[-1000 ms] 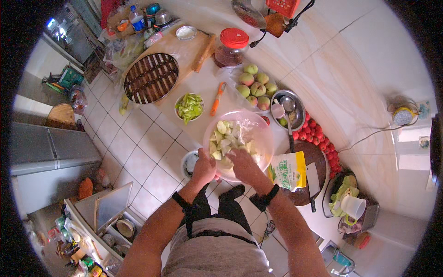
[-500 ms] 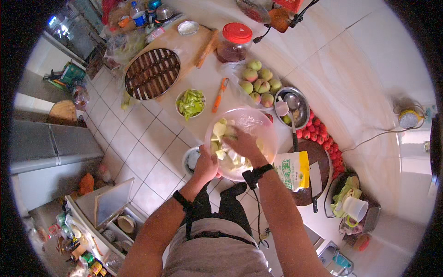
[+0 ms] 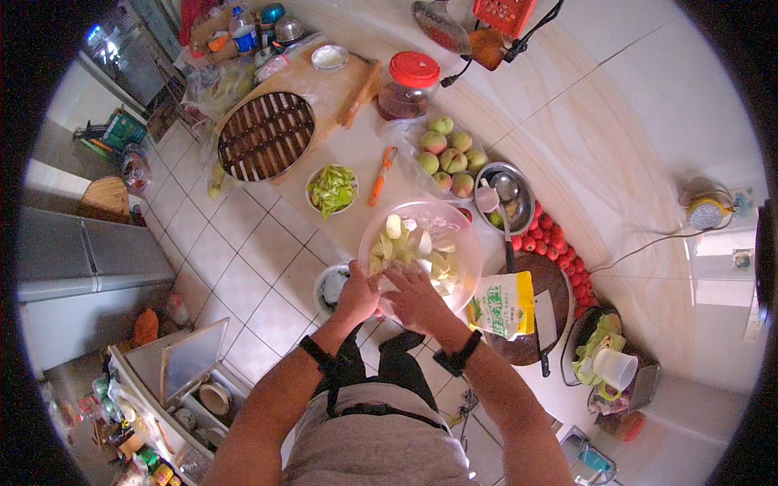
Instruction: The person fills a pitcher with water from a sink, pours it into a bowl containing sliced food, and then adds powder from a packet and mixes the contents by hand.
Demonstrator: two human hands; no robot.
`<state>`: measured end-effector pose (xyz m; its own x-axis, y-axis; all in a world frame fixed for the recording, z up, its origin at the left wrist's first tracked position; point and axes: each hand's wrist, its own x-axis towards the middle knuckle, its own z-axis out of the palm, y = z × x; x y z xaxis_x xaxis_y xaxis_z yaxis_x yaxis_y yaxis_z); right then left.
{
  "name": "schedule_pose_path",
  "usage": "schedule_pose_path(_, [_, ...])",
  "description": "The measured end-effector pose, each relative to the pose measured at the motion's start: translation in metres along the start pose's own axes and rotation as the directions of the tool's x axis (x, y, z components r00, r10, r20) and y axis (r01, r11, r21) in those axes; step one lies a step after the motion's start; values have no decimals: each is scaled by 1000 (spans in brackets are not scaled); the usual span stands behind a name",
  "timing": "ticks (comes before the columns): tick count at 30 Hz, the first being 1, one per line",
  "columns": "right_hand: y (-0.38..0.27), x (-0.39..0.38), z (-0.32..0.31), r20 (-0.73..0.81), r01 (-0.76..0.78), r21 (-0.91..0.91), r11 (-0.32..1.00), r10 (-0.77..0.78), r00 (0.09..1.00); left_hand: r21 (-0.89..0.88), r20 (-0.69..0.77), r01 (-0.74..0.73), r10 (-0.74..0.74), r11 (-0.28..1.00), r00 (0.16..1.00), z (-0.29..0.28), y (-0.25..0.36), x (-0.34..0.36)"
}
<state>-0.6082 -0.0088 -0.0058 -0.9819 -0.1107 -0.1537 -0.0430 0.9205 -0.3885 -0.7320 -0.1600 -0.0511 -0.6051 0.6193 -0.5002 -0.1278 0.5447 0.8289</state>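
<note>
My left hand (image 3: 359, 296) is closed on the near left rim of a translucent pinkish plastic bowl (image 3: 463, 225). Inside it lie pale yellow-green cut chunks (image 3: 438, 265), some with white patches. My right hand (image 3: 417, 300) reaches over the near side of the bowl, its fingers apart and resting on or among the chunks. Fingertips are partly lost against the food. A smaller bowl (image 3: 324, 301) with something white in it is partly hidden behind my left hand. Right of the bowl lies a yellow and white packet (image 3: 510, 306).
Beyond the bowl are an orange peeler (image 3: 382, 176), a bowl of green slices (image 3: 331, 191), peaches (image 3: 455, 159) and a red-lidded jar (image 3: 412, 101). On the right, a steel bowl (image 3: 528, 194) with ladles, red fruits (image 3: 577, 275) and a cleaver (image 3: 547, 324) on a round board.
My right hand has drawn back from the middle of the bowl to its near side, uncovering more chunks. My left hand keeps its hold on the rim. The whole view has shifted slightly.
</note>
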Motion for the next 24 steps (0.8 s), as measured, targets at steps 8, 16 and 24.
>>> schedule_pose_path(8, [49,16,-19,-219,-346,-32,938,331,918,-43,-2,8,-8,999,1000,-8,10,-8])
schedule_pose_path(16, [84,74,-9,-326,-365,441,820,525,786,-135,38,43,-38,990,999,-1,24,-8])
schedule_pose_path(24, [62,32,-35,68,-172,43,984,169,983,63,-29,16,-14,998,999,0,21,-6])
